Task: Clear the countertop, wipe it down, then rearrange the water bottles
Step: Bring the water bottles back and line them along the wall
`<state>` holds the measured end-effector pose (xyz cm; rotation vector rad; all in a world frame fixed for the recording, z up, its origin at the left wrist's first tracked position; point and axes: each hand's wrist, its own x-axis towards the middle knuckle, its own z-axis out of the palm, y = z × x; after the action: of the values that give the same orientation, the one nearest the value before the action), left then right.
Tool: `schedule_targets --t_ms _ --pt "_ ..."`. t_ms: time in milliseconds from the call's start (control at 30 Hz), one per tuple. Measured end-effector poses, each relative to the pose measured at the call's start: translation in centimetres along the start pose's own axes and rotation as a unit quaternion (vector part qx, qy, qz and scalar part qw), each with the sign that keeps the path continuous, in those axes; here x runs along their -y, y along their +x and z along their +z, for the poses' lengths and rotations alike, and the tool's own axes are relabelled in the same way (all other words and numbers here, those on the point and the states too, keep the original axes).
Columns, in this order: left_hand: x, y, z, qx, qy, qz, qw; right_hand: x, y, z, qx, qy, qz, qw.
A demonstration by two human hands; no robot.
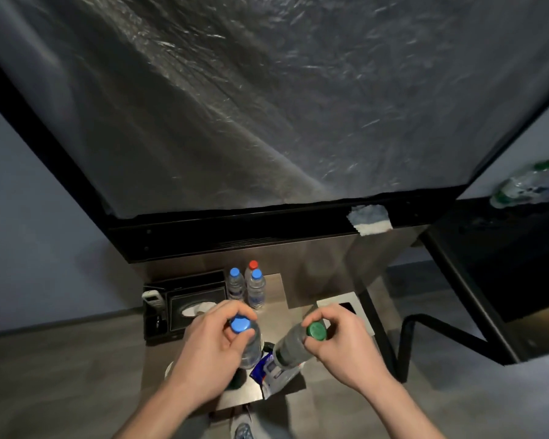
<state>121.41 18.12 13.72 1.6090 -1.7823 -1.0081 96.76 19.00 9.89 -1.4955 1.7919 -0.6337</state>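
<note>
Left hand (pixel 214 340) gripped the neck of a blue-capped bottle (pixel 248 339), fingers curled round it just under the cap; bottle upright, over the middle of the countertop (pixel 301 315). Whether its base touched the surface could not be told.

Right hand (pixel 339 337) held a green-capped bottle (pixel 290 345) by the neck, fingers wrapped round it at the cap; bottle tilted, base pointing toward the near edge, above a blue wrapper (pixel 265 370) lying near that edge.

Three more bottles (pixel 248 286) stood upright in a tight cluster at the far edge: two blue caps, one red cap behind them. Just left of them, a black tissue box (pixel 197 304) with white tissue showing, and a white remote (pixel 152 301) at the far left corner. A white card with a dark panel (pixel 346 307) lay toward the right edge.

A white cloth (pixel 370 218) hung on the black frame above the countertop.
</note>
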Motion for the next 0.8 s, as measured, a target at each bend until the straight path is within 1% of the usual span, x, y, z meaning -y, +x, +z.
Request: schedule_targets --t_ms 133,267,400,633,700,800 --pt "-2.7 -1.6 2.3 0.023 0.038 0.039 0.998 -0.9 -3.3 -3.4 -0.015 0.008 0.008 1.000" --pt "-6.5 -3.2 5.8 0.039 0.041 0.067 0.996 -3.1 -7.3 -7.9 -0.032 0.011 0.006 0.999" --pt "-10.8 -5.3 10.6 0.040 0.038 0.089 0.994 -6.7 -11.6 -13.1 -0.060 0.011 0.003 0.998" --pt "-19.8 -9.9 22.1 0.041 -0.029 0.098 0.994 -14.9 -19.7 -22.6 -0.080 -0.013 0.014 0.997" --pt "-22.4 -11.1 24.8 0.054 -0.052 0.106 0.991 -17.0 -21.4 -25.3 -0.092 -0.034 0.020 0.995" --pt "-25.5 -12.5 28.1 0.094 -0.074 0.113 0.986 -19.3 -24.0 -28.7 -0.102 -0.042 0.035 0.993"
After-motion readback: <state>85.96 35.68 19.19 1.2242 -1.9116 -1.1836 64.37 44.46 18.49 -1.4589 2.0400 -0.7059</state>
